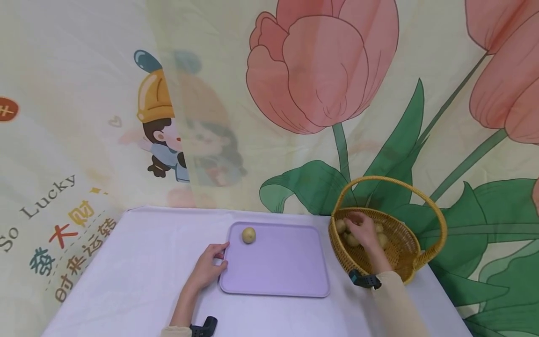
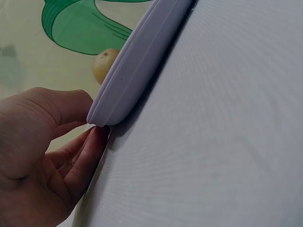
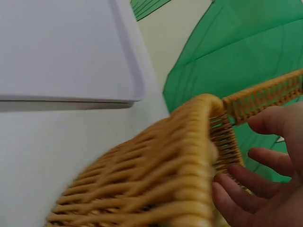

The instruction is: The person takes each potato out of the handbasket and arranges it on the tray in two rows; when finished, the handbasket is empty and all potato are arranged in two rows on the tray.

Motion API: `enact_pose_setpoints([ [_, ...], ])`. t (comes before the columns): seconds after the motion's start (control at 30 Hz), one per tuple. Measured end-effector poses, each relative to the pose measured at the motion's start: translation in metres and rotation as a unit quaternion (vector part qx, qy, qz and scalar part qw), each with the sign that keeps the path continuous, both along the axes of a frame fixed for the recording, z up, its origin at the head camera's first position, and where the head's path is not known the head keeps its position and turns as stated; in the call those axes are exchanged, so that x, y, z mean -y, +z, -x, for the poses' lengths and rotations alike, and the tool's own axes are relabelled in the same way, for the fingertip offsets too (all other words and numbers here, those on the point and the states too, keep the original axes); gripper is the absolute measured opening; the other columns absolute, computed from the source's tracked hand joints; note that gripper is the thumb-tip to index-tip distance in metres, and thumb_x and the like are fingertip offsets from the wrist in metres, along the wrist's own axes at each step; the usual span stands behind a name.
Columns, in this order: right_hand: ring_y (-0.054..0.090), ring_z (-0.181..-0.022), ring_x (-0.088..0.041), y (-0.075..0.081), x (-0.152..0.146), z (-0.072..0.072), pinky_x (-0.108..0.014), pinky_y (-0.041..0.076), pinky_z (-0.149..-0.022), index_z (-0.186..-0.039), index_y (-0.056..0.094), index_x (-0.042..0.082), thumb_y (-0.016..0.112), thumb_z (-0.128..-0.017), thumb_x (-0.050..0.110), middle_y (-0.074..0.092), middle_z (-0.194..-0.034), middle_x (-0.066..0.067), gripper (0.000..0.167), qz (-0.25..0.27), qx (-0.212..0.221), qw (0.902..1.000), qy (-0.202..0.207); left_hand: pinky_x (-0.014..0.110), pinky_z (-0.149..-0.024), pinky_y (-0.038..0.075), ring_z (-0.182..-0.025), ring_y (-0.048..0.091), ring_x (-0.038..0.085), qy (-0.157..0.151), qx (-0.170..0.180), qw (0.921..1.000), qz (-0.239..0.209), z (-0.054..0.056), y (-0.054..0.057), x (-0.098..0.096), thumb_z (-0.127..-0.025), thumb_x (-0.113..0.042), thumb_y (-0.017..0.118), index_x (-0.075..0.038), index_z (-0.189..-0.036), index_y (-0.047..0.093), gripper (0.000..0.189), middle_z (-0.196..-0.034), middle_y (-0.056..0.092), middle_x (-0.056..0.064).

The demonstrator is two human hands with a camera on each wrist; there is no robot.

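A small round potato lies near the far left corner of the purple tray. My left hand holds the tray's left edge, thumb and fingertips at the rim; the left wrist view shows this hand with the rim between its digits. Over the far left part of a wicker basket, my right hand reaches down among several potatoes. Seen from the right wrist, that hand has its fingers apart and loosely bent, with nothing visible between them. The basket wall hides most of the potatoes there.
The basket's tall arched handle rises above the right hand's side. A white cloth covers the table, and a printed curtain hangs right behind it. The tray stands left of the basket with a narrow gap between.
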State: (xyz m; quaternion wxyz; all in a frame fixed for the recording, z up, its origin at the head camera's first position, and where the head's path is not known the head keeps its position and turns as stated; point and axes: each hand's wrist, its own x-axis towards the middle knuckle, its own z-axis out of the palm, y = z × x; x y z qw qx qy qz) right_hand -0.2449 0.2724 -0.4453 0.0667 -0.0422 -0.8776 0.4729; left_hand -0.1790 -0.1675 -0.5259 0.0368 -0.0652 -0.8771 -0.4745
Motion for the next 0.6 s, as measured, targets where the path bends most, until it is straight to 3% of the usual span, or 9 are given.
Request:
enact_pose_setpoints([
  [0.17,0.051,-0.117,-0.048,-0.01,0.003,0.001,-0.055,0.042,-0.098,-0.127,0.053,-0.015,0.057,-0.097,0.009,0.054,-0.124,-0.036,0.039,-0.032,0.001,0.9995,0.005,0.037,-0.086,0.05,-0.093,0.061,0.022,-0.001,-0.01,0.9999,-0.001,0.001,-0.003,0.0,-0.079,0.006,0.07,0.002,-0.13,0.061,0.051,-0.113,0.059,0.012],
  [0.4,0.057,-0.107,-0.049,-0.013,0.009,0.004,-0.053,0.048,-0.09,-0.12,0.058,-0.018,0.061,-0.091,0.001,0.058,-0.117,-0.037,0.035,-0.06,-0.021,0.998,0.002,0.036,-0.083,0.05,-0.089,0.061,0.021,-0.002,-0.03,0.9996,-0.002,-0.002,-0.002,0.0,-0.078,0.006,0.071,0.004,-0.127,0.062,0.05,-0.109,0.059,0.01],
  [0.6,0.053,-0.113,-0.051,-0.016,0.011,0.005,-0.054,0.045,-0.094,-0.122,0.054,-0.02,0.056,-0.088,-0.006,0.055,-0.121,-0.039,0.036,-0.062,-0.014,0.9977,0.021,0.038,-0.084,0.049,-0.09,0.061,0.022,-0.002,-0.027,0.9996,0.0,-0.003,0.002,0.001,-0.078,0.006,0.071,0.004,-0.128,0.062,0.051,-0.111,0.059,0.011],
])
